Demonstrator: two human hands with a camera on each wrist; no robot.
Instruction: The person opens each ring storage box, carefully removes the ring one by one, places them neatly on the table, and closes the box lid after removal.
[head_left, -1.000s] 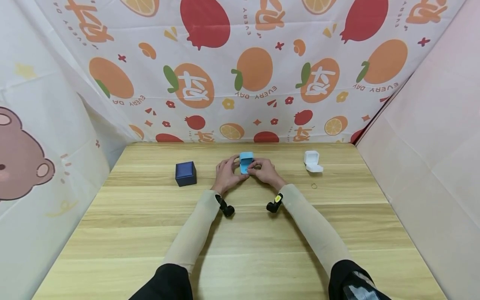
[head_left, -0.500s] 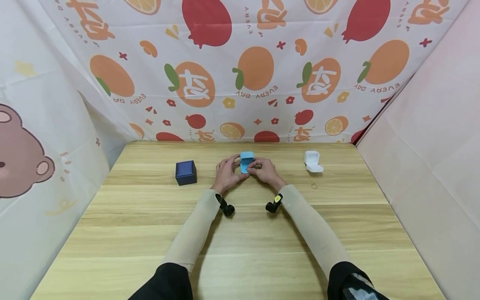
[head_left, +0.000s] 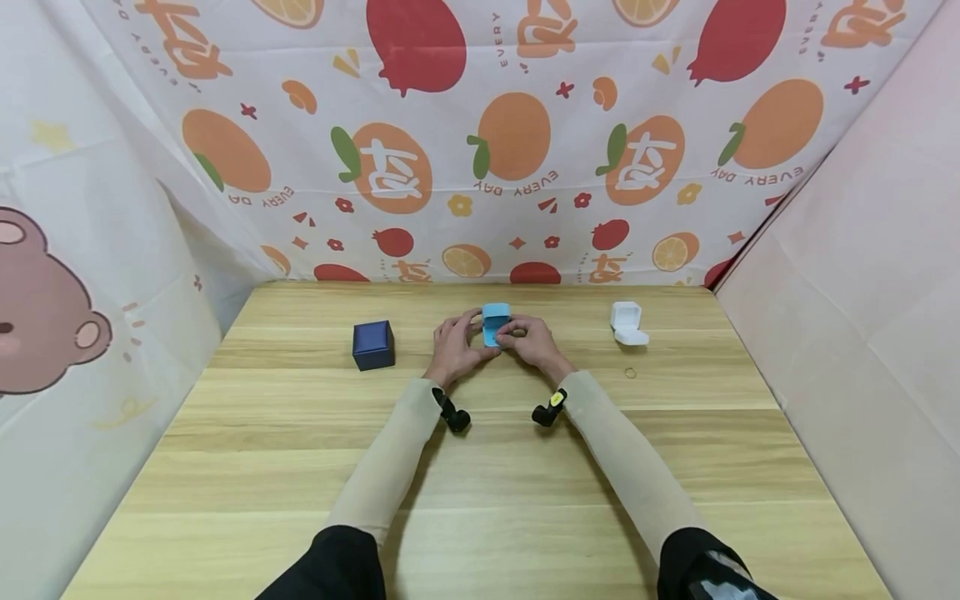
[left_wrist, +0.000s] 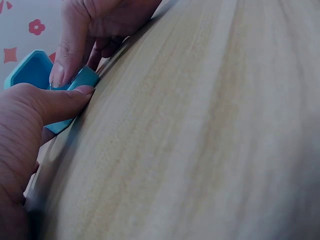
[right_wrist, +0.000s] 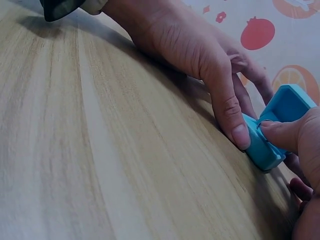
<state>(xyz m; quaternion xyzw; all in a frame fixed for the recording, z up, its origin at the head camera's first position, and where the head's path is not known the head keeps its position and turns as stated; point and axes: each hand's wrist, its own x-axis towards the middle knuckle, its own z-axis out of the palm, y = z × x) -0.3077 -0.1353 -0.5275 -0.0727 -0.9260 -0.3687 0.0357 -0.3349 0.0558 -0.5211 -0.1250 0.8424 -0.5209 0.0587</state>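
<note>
A light-blue ring box (head_left: 496,311) stands with its lid up near the back middle of the table. My left hand (head_left: 453,348) holds it from the left, thumb along the front of the base, as the left wrist view shows. From the other side my right hand (head_left: 531,342) reaches into the box. Its thumb presses a thin ring (right_wrist: 262,121) at the cushion, seen in the right wrist view; most of the ring is hidden by the thumb and box, and the right fingertips are partly out of sight.
A closed navy-blue box (head_left: 373,345) sits to the left. On the right stands an open white ring box (head_left: 627,323), with a loose gold-coloured ring (head_left: 630,373) on the wooden table (head_left: 495,500) in front of it. Printed cloth (head_left: 457,167) hangs behind.
Both hands stay at the blue ring box with almost no movement. The head view shifts very slightly.
</note>
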